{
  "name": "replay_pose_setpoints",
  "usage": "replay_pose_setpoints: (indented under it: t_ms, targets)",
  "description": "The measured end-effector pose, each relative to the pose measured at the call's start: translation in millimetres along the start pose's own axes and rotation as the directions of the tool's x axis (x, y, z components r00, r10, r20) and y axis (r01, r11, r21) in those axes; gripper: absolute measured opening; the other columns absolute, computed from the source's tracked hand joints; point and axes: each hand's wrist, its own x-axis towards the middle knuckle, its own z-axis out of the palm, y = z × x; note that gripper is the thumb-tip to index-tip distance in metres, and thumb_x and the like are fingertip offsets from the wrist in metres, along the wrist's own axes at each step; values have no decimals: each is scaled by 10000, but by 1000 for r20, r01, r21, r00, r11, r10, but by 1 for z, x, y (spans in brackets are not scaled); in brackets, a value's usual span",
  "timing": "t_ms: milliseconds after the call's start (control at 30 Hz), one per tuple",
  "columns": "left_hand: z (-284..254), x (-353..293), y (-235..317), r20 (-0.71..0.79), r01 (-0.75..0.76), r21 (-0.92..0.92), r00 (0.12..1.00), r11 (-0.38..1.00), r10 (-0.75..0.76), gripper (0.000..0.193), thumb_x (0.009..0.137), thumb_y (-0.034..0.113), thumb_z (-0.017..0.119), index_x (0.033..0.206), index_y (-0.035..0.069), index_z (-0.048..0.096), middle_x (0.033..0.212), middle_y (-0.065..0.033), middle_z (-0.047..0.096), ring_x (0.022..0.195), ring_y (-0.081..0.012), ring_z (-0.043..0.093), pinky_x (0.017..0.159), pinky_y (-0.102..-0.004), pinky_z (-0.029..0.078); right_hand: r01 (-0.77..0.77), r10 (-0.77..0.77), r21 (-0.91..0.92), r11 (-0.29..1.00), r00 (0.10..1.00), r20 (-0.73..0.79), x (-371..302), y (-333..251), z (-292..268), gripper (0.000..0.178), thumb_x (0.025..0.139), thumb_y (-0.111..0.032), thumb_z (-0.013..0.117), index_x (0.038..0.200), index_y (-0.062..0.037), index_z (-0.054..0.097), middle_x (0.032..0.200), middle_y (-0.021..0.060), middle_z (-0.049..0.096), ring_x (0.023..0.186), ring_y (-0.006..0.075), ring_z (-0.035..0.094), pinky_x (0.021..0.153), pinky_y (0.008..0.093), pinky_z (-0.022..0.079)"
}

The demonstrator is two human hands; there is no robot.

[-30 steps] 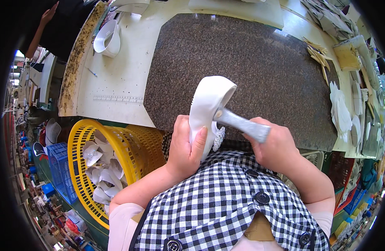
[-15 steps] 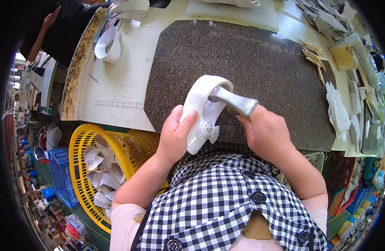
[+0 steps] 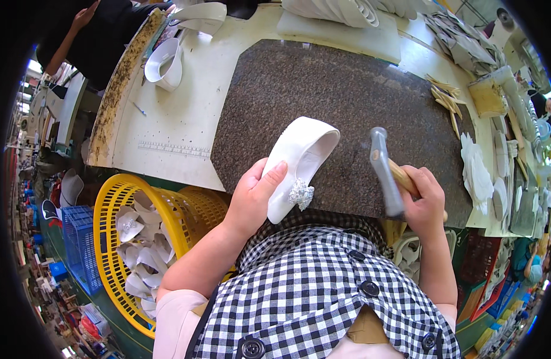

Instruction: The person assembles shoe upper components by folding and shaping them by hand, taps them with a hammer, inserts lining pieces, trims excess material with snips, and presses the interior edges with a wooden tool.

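Observation:
My left hand (image 3: 251, 196) is closed on a white shoe upper (image 3: 291, 148), thumb on its outer face and fingers hidden behind. The upper stands up in a curved loop, with its hollow side facing right. A sparkling silver bow ornament (image 3: 300, 194) sits on its lower part. To the right, my right hand (image 3: 427, 202) grips the wooden handle of a hammer (image 3: 383, 173). The grey metal head is apart from the upper, above the front part of a dark speckled stone slab (image 3: 323, 78).
Left of my body a yellow basket (image 3: 100, 239) holds several white uppers, with a blue crate (image 3: 81, 245) beside it. A white upper (image 3: 165, 66) stands on the table's left. Wooden sticks (image 3: 448, 99) and white pieces (image 3: 476, 167) lie right. Another person (image 3: 108, 45) is at far left.
The hammer has come out of the upper and moved right, turning so its head points toward and away from me. My left hand keeps the upper almost in place.

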Motion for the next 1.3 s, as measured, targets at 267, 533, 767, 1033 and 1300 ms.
replay_pose_setpoints:
  t_ms: [267,533,767,1033,1300]
  targets:
    - [14,-7,22,30,-104,-130,994,986,109,320,982,223,422,1192,-13,474,1028,-83,600,904,-124,590,802,-269,483,103,-99,-349,931,995,30,4,34,-2,368,682,-206,765,1009,-94,637,865,76,590,857,271,569,729,378,464]
    - [43,-14,45,131,115,-514,990,850,-55,490,966,370,354,1232,-31,451,1074,-167,606,1027,-257,607,898,-355,492,321,-345,239,916,937,63,23,-39,53,627,702,-138,741,1260,-74,463,1322,162,408,1142,344,493,957,400,425]
    - [21,-14,37,190,-349,193,930,917,314,343,980,304,440,901,-9,556,878,-132,629,835,-261,633,802,-391,516,124,-155,234,964,981,117,53,-46,72,125,880,-76,521,965,-18,591,842,140,619,750,272,621,679,344,483]
    - [-2,-11,-10,656,-524,755,617,-395,435,282,764,82,546,988,-84,582,1033,-182,571,1013,-315,540,855,-372,479,169,-184,131,977,977,108,35,-41,85,153,768,-139,627,890,-64,575,823,103,594,794,300,590,692,394,483]
    - [-23,-14,-11,625,-567,780,689,-264,367,359,768,95,520,1102,-33,560,1090,-170,530,1030,-311,525,830,-385,473,131,-154,137,982,972,177,42,-66,89,226,712,-100,640,923,-78,563,828,88,592,822,282,568,736,398,459]
